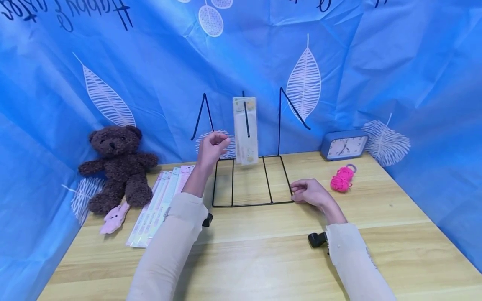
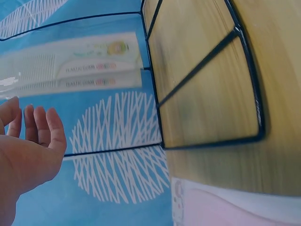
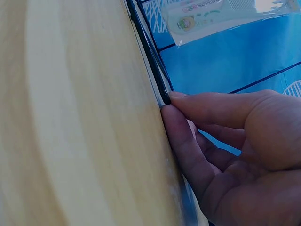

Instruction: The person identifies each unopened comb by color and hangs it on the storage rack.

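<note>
A black wire display rack stands on the table, its three prongs pointing forward. Packaged plastic combs hang from the middle prong, and their printed labels show in the left wrist view. To the left of these packs my left hand is raised, fingers loosely bent and holding nothing; a gap separates it from the combs. At the front right corner of the rack's base, my right hand pinches the wire between thumb and finger, as the right wrist view shows close up at the fingertips.
More long flat packs lie on the left of the table, beside a brown teddy bear and a small pink plush. At the right are a blue clock and a pink yarn bundle. A blue curtain hangs behind.
</note>
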`<state>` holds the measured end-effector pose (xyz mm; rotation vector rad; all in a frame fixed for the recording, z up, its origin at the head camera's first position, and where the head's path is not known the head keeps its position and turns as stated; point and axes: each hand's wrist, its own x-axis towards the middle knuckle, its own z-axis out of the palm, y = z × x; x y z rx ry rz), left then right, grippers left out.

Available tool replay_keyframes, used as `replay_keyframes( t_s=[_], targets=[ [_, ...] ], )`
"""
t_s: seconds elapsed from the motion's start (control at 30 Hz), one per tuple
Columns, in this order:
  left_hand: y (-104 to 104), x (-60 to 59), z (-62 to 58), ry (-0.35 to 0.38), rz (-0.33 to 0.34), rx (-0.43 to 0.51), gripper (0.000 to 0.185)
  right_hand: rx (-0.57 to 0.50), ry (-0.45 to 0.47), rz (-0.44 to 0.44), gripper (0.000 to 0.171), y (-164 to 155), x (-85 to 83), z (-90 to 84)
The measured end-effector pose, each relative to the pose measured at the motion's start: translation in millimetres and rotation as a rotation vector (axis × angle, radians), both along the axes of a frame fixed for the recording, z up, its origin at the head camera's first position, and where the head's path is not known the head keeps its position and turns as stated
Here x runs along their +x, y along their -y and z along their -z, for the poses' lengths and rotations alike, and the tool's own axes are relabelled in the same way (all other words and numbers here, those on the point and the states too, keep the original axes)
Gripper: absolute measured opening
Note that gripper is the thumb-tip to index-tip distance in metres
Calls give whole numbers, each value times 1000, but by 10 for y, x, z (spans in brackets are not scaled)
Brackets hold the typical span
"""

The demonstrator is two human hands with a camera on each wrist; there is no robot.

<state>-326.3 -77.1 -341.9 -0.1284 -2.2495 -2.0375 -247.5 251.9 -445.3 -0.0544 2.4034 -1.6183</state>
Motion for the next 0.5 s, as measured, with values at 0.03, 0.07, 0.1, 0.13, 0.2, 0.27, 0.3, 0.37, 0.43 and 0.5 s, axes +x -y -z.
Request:
replay_keyframes(
  t_s=[0.03,0.07,0.1,0.13,0.2,0.27,0.3,0.37,0.43,0.5],
  targets=[
    [24,9,14,-10,4,-4,16,0,-1,0,57,-2,0,4],
    [48,18,26,-20,7,-3,17,0,-2,0,57,-4,0,7],
    [72,27,40,-22,7,1,17,2,-2,0,57,-7,0,10],
    [96,37,55,-20,6,6,18,1,-1,0,57,-8,1,13],
    [150,57,84,-4,-2,6,18,-2,4,-1,57,-8,3,17],
    [203,72,113,24,-15,7,18,-3,9,-6,58,-8,7,14],
    [229,74,131,38,-23,1,18,-5,11,-6,58,-6,7,11],
    [279,84,159,63,-36,-7,19,-15,15,-5,59,-3,7,3],
    [332,91,187,78,-48,-5,22,-20,14,-6,60,-1,7,-6],
    [389,98,220,80,-61,3,25,-25,15,-5,60,3,3,-10]
  ],
)
